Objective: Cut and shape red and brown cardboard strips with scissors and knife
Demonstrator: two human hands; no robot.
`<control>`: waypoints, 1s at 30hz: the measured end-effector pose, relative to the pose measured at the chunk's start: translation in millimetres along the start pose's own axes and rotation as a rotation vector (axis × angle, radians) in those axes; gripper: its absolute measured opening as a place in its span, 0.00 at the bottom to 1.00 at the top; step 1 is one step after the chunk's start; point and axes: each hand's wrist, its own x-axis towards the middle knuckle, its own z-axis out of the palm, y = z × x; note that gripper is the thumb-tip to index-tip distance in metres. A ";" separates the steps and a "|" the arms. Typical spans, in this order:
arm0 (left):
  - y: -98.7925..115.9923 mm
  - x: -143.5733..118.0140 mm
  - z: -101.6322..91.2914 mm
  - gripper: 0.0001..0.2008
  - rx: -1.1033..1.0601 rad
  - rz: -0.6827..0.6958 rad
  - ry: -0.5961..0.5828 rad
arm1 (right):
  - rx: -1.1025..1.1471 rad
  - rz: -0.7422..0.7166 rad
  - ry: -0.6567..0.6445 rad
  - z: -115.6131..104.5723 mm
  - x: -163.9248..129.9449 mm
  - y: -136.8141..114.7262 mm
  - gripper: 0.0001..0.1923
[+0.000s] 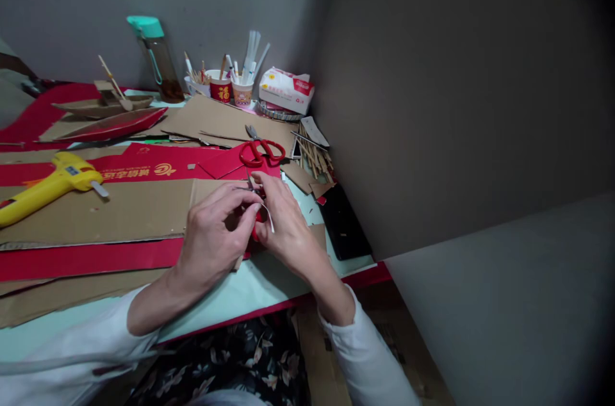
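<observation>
Over the near edge of the table both hands meet. My left hand (216,227) is closed in a pinch on a thin pale strip (270,216), which curves out past its fingertips toward my right hand. My right hand (288,220) is closed around small scissors (258,227) with red handles; their dark blades point away, close to my left fingertips. Fingers hide most of the scissors, and whether the blades touch the strip I cannot tell. Just beyond lies a larger pair of red-handled scissors (262,153) on red card.
A yellow glue gun (52,187) lies left on cardboard sheets (129,214). Behind are a cardboard boat (103,106), a bottle (163,66), a red cup (220,87) of sticks and a tissue pack (287,89). Wooden sticks (313,153) and a black phone-like slab (346,223) lie right.
</observation>
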 end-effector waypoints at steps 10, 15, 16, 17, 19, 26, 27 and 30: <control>2.7 9.4 -7.0 0.04 -0.063 -0.126 0.110 | 0.207 0.109 0.069 -2.1 -0.1 -8.8 0.22; -1.0 17.0 -14.5 0.05 -0.209 -0.186 0.114 | 0.198 0.164 0.142 -6.7 -3.8 -3.9 0.18; -2.2 17.7 -16.0 0.05 -0.242 -0.218 0.103 | 0.204 0.184 0.155 -9.3 -5.8 -1.6 0.18; -3.3 18.1 -17.4 0.06 -0.278 -0.256 0.087 | 0.217 0.208 0.166 -12.6 -8.1 0.7 0.18; -5.3 17.8 -19.6 0.08 -0.356 -0.332 0.047 | 0.255 0.255 0.171 -20.9 -13.4 3.4 0.17; -11.0 11.3 -24.9 0.10 -0.524 -0.449 -0.061 | 0.368 0.265 -0.079 -42.9 -21.0 -14.1 0.13; -12.2 10.7 -25.6 0.09 -0.529 -0.456 -0.072 | 0.363 0.227 -0.105 -43.9 -19.7 -16.1 0.13; -14.6 9.9 -27.7 0.08 -0.529 -0.470 -0.088 | 0.333 0.095 -0.121 -44.9 -14.4 -16.5 0.11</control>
